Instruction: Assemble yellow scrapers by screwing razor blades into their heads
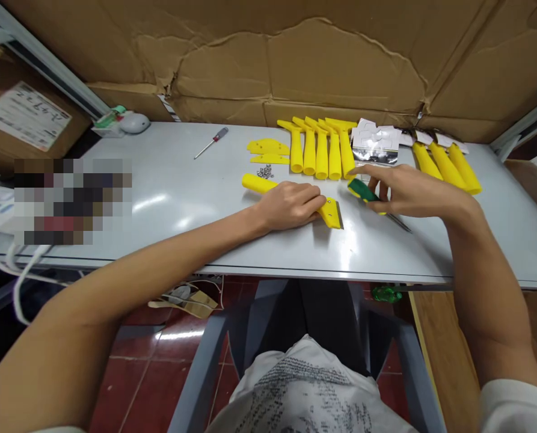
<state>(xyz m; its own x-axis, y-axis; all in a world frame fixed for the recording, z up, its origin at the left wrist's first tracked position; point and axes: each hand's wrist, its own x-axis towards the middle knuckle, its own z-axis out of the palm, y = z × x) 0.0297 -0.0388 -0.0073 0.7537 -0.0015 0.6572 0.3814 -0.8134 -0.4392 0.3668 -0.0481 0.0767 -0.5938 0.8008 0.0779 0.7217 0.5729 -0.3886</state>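
My left hand (291,205) is wrapped round a yellow scraper (332,214) that lies on the white table. The scraper's head, with two screws and a thin metal blade edge, sticks out to the right of my fingers, and its round handle end shows on the left. My right hand (403,189) holds a screwdriver (362,190) by its green and yellow handle; the metal shaft points down to the right, away from the scraper. Behind my left hand lie a small heap of screws (265,172) and two loose yellow head plates (268,146).
Several yellow scraper handles (322,150) stand in a row at the back. Right of them lie printed cards (375,144) and carded yellow scrapers (448,167). A second screwdriver (211,143) lies at the back left. Cardboard (268,66) walls the rear; white cables (22,279) hang at left.
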